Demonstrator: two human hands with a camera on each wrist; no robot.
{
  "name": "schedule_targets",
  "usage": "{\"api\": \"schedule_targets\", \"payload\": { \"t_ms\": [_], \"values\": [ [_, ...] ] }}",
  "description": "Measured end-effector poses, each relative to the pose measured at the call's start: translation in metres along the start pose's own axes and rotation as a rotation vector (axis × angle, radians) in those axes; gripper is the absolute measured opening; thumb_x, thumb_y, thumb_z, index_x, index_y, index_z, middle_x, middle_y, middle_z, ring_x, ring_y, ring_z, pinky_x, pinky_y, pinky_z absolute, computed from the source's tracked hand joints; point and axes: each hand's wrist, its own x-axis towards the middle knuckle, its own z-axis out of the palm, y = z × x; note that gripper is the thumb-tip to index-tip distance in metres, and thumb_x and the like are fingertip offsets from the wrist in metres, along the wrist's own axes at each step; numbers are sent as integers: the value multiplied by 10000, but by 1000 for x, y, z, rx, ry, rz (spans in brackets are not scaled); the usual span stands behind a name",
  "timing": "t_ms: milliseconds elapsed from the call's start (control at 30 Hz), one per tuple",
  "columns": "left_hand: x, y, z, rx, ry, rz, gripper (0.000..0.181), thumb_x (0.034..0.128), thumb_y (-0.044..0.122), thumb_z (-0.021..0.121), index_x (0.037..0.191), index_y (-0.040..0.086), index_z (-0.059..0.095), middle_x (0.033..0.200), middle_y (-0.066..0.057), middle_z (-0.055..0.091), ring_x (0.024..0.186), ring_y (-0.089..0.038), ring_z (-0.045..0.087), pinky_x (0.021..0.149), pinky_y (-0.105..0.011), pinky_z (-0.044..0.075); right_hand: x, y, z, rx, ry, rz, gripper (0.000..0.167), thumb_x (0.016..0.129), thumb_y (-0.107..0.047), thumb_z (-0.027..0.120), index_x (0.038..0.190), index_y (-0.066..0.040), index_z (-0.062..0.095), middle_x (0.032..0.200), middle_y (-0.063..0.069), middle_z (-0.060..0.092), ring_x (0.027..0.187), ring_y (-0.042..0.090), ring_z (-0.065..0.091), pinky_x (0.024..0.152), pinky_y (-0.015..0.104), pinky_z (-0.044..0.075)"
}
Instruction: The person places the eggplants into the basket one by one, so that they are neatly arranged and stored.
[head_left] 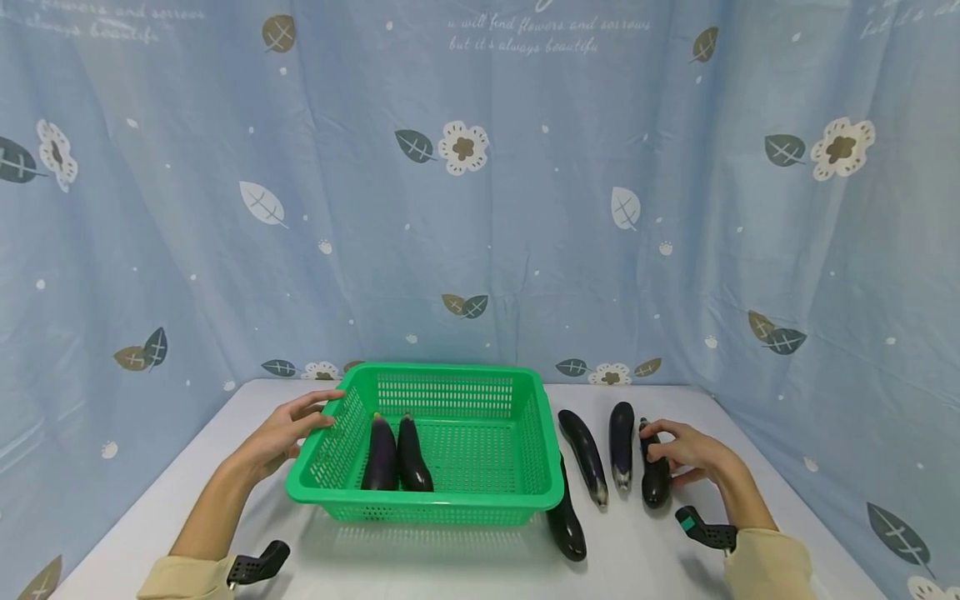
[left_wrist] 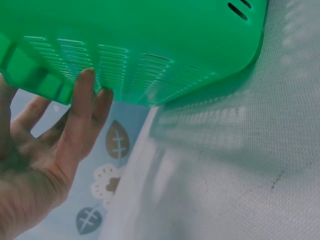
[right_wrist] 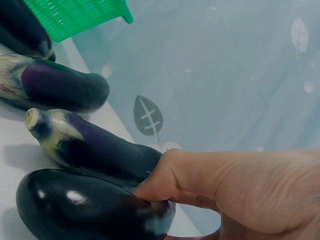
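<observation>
My left hand [head_left: 273, 437] grips the left rim of a green plastic basket [head_left: 420, 502], with some fingers over the edge. In the left wrist view, other fingers [left_wrist: 80, 112] lie against its slotted outer wall. Two eggplants [head_left: 381, 454] lie side by side in the basket's left half. On the right, my right hand [head_left: 693, 450] holds a dark eggplant [head_left: 656, 483] between thumb and fingers. The right wrist view shows this glossy eggplant [right_wrist: 85, 202] close beside another eggplant [right_wrist: 95, 145] with a pale stem end.
Between the basket and my right hand lie three more eggplants: one by the basket's corner [head_left: 567, 525], partly hidden by its rim, a slanting one [head_left: 585, 454] and an upright-lying one [head_left: 622, 442]. A blue patterned curtain [head_left: 480, 233] closes off the white table's [head_left: 450, 575] back and sides.
</observation>
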Motion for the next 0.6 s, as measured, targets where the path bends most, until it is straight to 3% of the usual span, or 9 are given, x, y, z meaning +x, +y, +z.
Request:
{"api": "schedule_targets", "payload": {
  "t_ms": [200,467,600],
  "values": [
    [-2,3,1,16,-6,0,612,987,351,579,1528,184,345,1620,-194,193,1426,-470,294,921,-501,474,1,2,-2,0,-33,-11,576,837,-195,636,1360,-27,459,1027,153,461,795,236,472,708,425,563],
    [-1,2,1,7,-1,-1,607,982,353,586,1520,192,358,1617,-193,205,1422,-467,304,892,-451,484,1,0,-1,6,-19,-4,645,834,-257,771,1351,-27,462,1228,273,450,950,328,520,739,454,569],
    [0,1,1,-15,10,-2,592,978,344,595,1508,194,379,1614,-178,224,1422,-456,311,780,-359,492,2,1,-1,-9,-10,-1,620,838,-224,756,1346,-23,463,1188,256,449,917,313,507,722,445,569]
  ]
}}
